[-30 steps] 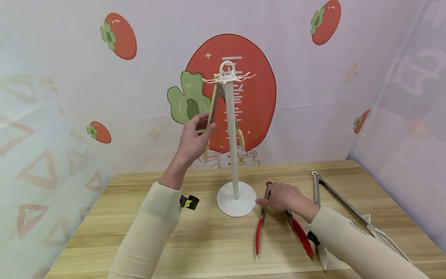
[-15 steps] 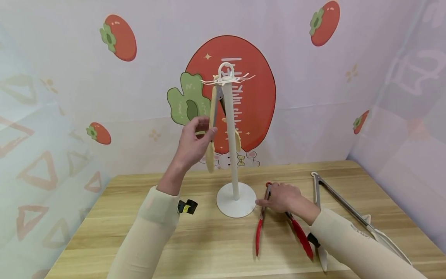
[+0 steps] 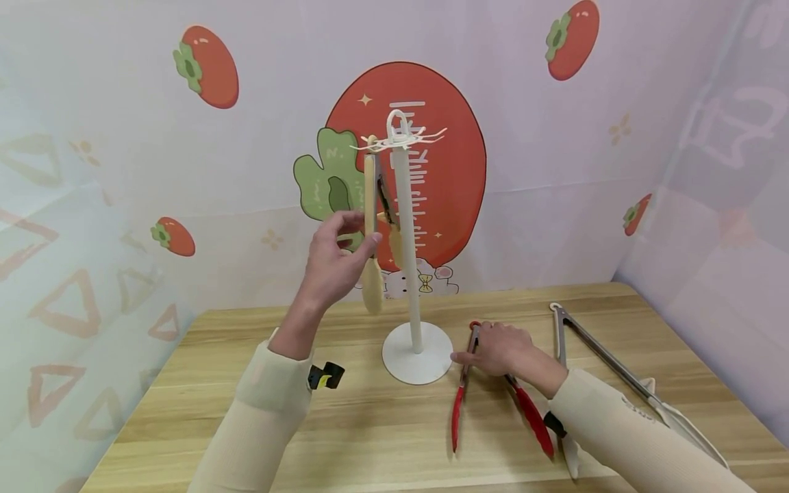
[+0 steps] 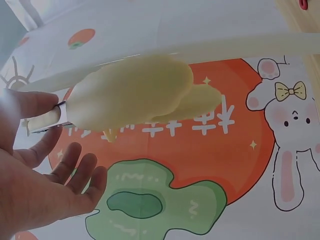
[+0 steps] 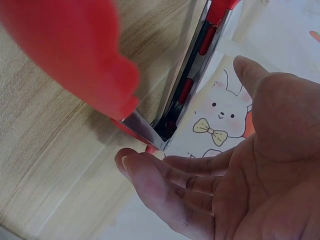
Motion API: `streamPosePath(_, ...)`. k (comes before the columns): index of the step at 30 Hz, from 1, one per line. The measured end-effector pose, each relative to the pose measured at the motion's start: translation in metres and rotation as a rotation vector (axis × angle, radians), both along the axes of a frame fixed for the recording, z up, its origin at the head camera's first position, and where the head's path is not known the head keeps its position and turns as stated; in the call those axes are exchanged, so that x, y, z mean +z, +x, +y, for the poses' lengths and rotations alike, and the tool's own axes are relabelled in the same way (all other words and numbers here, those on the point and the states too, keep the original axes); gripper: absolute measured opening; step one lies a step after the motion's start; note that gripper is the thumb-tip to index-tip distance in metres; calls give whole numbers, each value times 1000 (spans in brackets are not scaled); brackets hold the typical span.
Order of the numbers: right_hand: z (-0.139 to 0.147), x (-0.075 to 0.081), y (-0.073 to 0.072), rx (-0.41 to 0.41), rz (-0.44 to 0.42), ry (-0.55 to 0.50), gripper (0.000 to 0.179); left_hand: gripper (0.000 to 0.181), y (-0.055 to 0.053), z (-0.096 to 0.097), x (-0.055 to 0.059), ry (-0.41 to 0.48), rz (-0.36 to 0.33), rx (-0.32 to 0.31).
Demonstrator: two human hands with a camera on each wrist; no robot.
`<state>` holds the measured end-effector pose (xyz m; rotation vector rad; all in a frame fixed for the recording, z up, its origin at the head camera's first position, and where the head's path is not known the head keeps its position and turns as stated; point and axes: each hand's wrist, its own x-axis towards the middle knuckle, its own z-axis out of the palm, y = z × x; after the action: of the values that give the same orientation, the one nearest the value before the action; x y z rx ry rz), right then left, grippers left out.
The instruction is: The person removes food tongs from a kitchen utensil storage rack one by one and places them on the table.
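Observation:
My left hand pinches one arm of a pair of pale yellow and steel tongs between thumb and fingers. The tongs hang upright at the left side of a white hook stand, their top loop at one of its hooks. In the left wrist view the tongs' rounded yellow tips overlap each other. On the table, my right hand lies over the top end of a pair of spread red tongs. Its fingers are relaxed near the hinge in the right wrist view.
White and steel tongs lie spread on the right of the wooden table, partly under the right sleeve. The stand's round white base sits near the middle. A printed cloth backdrop rises behind the table.
The yellow tongs have shifted left along the hook, and their arms look closer together. My left hand has moved slightly left and down with them. The right hand stays in place.

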<state>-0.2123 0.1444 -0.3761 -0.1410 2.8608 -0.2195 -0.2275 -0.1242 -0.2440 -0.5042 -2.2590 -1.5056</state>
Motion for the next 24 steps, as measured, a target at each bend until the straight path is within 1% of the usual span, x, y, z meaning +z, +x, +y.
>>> streamPosePath(4,0,1,1,3,6,-9,75,36,4,-2,-1,-28,31,37)
streamPosePath(6,-1,1,1,3,7,-13,75,36,6,-3,-1,-40,54,45)
streamPosePath(11,-1,2,1,6,9,-10,78,34,10,-4,-1,-68,131,46)
streamPosePath(13,-1,2,1,6,8,-14,78,32,10,-4,-1,-83,150,46)
streamPosePath(15,-1,3,1,6,3,-19,76,32,11,-5,-1,-96,156,40)
streamPosePath(18,0,3,2,7,0,-22,77,32,10,-5,-2,-101,163,10)
streamPosePath(20,0,3,2,13,4,-15,80,33,8,-5,-2,-84,181,-30)
streamPosePath(24,1,3,2,24,14,-3,88,31,4,-4,-5,-13,226,-126)
